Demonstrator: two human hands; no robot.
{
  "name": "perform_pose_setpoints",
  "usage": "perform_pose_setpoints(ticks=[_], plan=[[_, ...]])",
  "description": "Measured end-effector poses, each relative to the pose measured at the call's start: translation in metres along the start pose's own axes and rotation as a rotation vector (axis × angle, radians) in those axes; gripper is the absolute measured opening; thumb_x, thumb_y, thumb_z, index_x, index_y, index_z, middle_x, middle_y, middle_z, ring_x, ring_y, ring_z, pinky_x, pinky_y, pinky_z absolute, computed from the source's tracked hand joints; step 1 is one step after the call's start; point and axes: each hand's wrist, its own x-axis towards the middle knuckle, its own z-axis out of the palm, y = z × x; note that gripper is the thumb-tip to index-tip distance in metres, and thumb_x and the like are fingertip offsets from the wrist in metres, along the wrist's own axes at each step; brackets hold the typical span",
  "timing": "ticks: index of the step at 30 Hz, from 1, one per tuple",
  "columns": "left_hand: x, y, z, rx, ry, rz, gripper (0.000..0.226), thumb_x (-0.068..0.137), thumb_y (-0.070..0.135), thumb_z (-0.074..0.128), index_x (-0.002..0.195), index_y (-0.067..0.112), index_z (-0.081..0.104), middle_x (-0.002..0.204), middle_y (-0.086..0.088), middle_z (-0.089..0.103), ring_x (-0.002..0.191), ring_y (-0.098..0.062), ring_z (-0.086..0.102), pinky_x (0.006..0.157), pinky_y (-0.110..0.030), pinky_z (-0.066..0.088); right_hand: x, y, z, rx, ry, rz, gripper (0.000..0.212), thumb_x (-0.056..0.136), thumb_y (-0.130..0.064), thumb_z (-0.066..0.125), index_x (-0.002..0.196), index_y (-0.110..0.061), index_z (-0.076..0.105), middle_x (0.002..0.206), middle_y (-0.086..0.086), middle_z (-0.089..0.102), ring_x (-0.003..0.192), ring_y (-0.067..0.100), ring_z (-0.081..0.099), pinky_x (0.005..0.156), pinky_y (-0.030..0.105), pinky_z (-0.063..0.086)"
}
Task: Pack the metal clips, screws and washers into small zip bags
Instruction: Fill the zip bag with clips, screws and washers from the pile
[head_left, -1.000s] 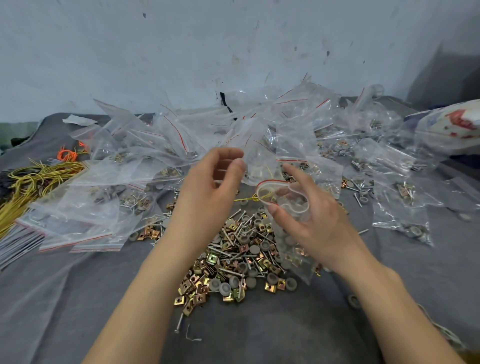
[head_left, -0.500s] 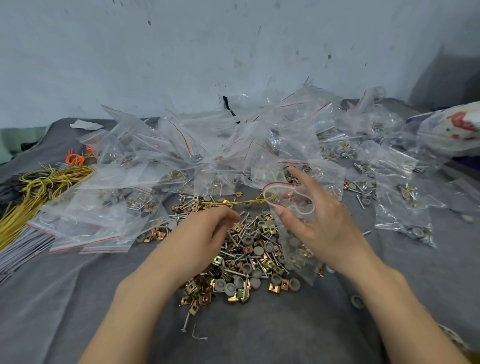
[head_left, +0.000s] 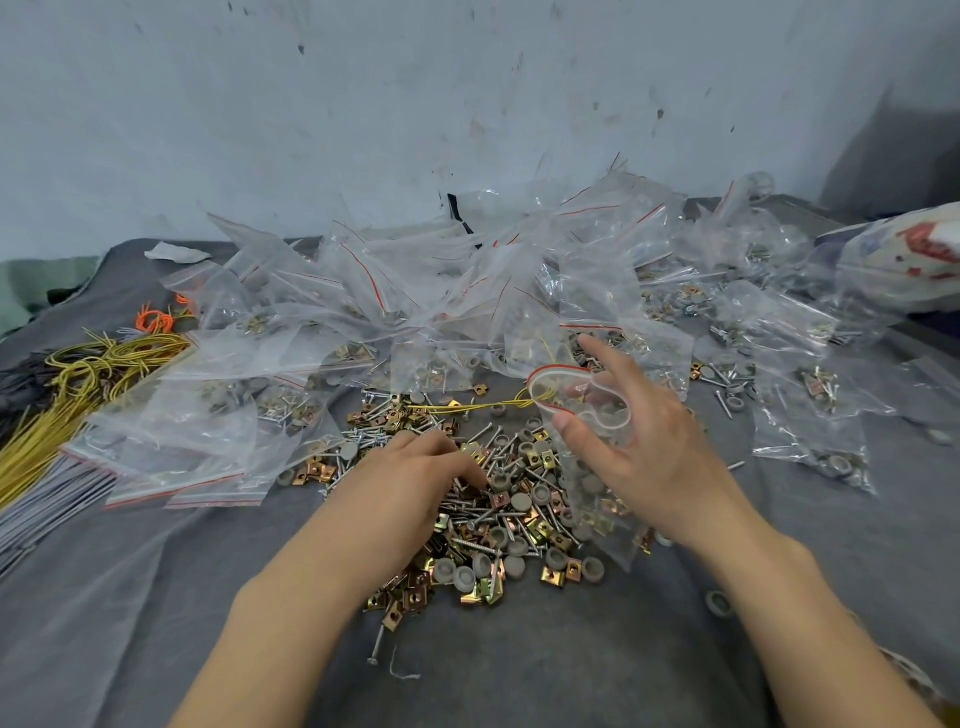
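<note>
A loose pile of brass-coloured metal clips, silver screws and grey washers (head_left: 511, 512) lies on the grey cloth in front of me. My left hand (head_left: 410, 480) is down on the pile, palm down, its fingertips among the parts; what they hold is hidden. My right hand (head_left: 641, 447) holds a small clear zip bag (head_left: 587, 415) with a red seal line, fingers and thumb spreading its mouth open above the pile's right side. The bag hangs down with a few clips and washers inside.
Many filled zip bags (head_left: 452, 312) are heaped behind the pile, up to the wall. Yellow wire ties (head_left: 78, 384) and orange ones (head_left: 156, 319) lie at left beside flat empty bags (head_left: 171, 483). More filled bags (head_left: 810, 415) sit at right. A stray washer (head_left: 719, 604) lies near my right forearm.
My left hand dropped from beside the bag mouth down onto the pile of parts. My right hand kept the bag held open in about the same place.
</note>
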Motion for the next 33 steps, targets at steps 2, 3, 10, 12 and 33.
perform_pose_setpoints(ticks=[2, 3, 10, 12, 33], plan=[[0.0014, -0.0006, -0.0008, -0.003, 0.002, -0.014, 0.037, 0.103, 0.019, 0.045, 0.123, 0.047, 0.056, 0.127, 0.021, 0.048, 0.115, -0.006, 0.041, 0.089, -0.024, 0.039, 0.0004, 0.0009, 0.0002, -0.004, -0.002, 0.003, 0.075, 0.089, -0.069, 0.047, 0.154, -0.037, 0.028, 0.128, -0.015, 0.058, 0.130, 0.020, 0.055, 0.110, 0.050, 0.043], [0.0021, -0.0009, -0.0010, -0.007, 0.002, -0.021, 0.034, 0.103, 0.021, 0.045, 0.121, 0.047, 0.057, 0.125, 0.020, 0.049, 0.114, -0.007, 0.042, 0.089, -0.025, 0.039, 0.0006, 0.0016, 0.0005, -0.004, -0.003, 0.001, 0.074, 0.090, -0.069, 0.047, 0.154, -0.037, 0.029, 0.127, -0.016, 0.057, 0.130, 0.020, 0.055, 0.110, 0.049, 0.042], [0.0034, -0.0012, 0.0001, -0.029, 0.042, -0.044, 0.021, 0.102, 0.028, 0.047, 0.110, 0.043, 0.059, 0.114, 0.022, 0.049, 0.109, -0.006, 0.044, 0.088, -0.027, 0.042, 0.0018, 0.0045, 0.0018, -0.019, 0.007, -0.020, 0.073, 0.091, -0.070, 0.045, 0.154, -0.036, 0.029, 0.120, -0.025, 0.048, 0.127, 0.019, 0.056, 0.110, 0.047, 0.043], [0.0045, -0.0011, 0.0018, -0.013, 0.037, -0.039, 0.023, 0.102, 0.025, 0.047, 0.110, 0.044, 0.058, 0.115, 0.021, 0.048, 0.108, -0.006, 0.042, 0.082, -0.025, 0.037, 0.0019, 0.0044, 0.0016, -0.024, 0.006, -0.015, 0.075, 0.089, -0.072, 0.042, 0.154, -0.037, 0.028, 0.120, -0.023, 0.048, 0.128, 0.019, 0.055, 0.110, 0.046, 0.042], [0.0057, -0.0028, 0.0059, -0.050, 0.040, -0.050, 0.033, 0.101, 0.017, 0.047, 0.116, 0.044, 0.058, 0.111, 0.016, 0.045, 0.106, -0.008, 0.039, 0.092, -0.027, 0.039, 0.0015, 0.0041, 0.0017, -0.010, 0.010, -0.018, 0.072, 0.092, -0.064, 0.049, 0.155, -0.035, 0.028, 0.121, -0.023, 0.058, 0.129, 0.020, 0.056, 0.111, 0.043, 0.040]])
